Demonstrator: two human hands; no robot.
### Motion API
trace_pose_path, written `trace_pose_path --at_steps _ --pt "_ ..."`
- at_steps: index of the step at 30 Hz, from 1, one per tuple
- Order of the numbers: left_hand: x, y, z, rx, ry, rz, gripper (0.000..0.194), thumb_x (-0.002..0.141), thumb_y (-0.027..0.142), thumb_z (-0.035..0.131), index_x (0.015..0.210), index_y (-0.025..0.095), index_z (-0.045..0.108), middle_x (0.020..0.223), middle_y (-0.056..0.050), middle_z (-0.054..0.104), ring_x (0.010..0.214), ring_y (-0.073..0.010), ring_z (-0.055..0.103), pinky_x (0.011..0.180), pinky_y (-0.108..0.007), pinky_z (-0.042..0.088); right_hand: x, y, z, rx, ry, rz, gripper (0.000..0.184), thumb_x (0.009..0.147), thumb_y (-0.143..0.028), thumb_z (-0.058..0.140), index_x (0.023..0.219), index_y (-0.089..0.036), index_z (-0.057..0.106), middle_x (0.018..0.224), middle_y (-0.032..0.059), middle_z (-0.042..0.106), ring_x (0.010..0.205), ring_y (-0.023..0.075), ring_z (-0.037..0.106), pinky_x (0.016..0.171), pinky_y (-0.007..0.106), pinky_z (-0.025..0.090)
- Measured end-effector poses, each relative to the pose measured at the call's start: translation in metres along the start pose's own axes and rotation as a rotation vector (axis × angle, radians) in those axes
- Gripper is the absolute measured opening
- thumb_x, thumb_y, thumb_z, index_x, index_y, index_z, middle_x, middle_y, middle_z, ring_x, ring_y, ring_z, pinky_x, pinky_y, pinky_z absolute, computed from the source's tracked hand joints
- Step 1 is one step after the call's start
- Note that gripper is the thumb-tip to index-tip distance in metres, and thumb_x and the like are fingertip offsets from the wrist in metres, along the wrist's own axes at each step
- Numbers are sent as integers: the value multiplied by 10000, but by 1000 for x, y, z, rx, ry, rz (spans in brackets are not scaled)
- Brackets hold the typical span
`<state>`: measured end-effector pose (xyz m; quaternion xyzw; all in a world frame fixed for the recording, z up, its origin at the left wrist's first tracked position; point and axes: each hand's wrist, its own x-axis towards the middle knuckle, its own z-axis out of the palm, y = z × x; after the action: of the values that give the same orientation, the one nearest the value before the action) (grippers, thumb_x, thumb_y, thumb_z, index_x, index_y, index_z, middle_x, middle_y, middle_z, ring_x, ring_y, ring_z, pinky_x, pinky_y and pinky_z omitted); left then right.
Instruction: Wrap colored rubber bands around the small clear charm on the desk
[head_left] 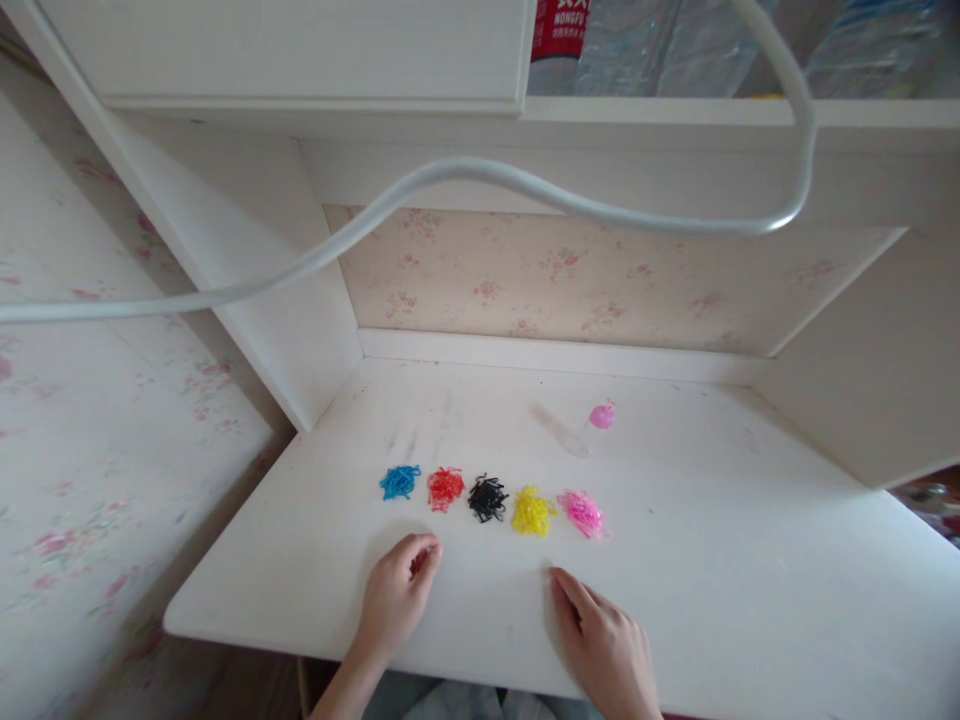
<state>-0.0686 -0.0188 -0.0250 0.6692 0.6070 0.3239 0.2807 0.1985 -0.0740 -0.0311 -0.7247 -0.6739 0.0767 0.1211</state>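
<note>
Five small piles of what look like little rubber bands lie in a row on the white desk [720,560]: blue bands [400,482], red bands [445,488], black bands [488,498], yellow bands [533,511] and pink bands [583,513]. My left hand [399,590] rests in front of the blue and red piles, its fingers curled closed. Below the yellow and pink piles, my right hand [604,635] is closed too, thumb against the forefinger. Neither hand touches a pile. Whatever the fingers might hold is hidden.
Farther back lie a small pink object [602,415] and a faint, see-through elongated thing [561,432]. A white cable [480,170] crosses the upper view. Overhead, a shelf [675,112] holds plastic bottles [630,45]. A side panel [255,230] bounds the left.
</note>
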Motion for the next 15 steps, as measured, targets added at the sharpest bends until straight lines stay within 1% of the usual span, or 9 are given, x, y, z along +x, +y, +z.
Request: trace_pose_path --at_steps 6,15 --pt "0 0 1 8 10 10 289 890 406 450 954 224 665 899 -38 699 767 -159 636 699 -233 501 -1 -4 0 -10 35 22 369 923 -321 314 1082 -358 645 945 -26 722 734 154 684 590 217 460" --pt "0 1 0 8 -2 7 310 895 432 435 942 220 656 896 -48 695 771 -167 634 702 -254 504 0 -1 -7 59 32 -19 367 913 -332 329 1073 -351 659 929 -23 727 702 147 685 579 205 480"
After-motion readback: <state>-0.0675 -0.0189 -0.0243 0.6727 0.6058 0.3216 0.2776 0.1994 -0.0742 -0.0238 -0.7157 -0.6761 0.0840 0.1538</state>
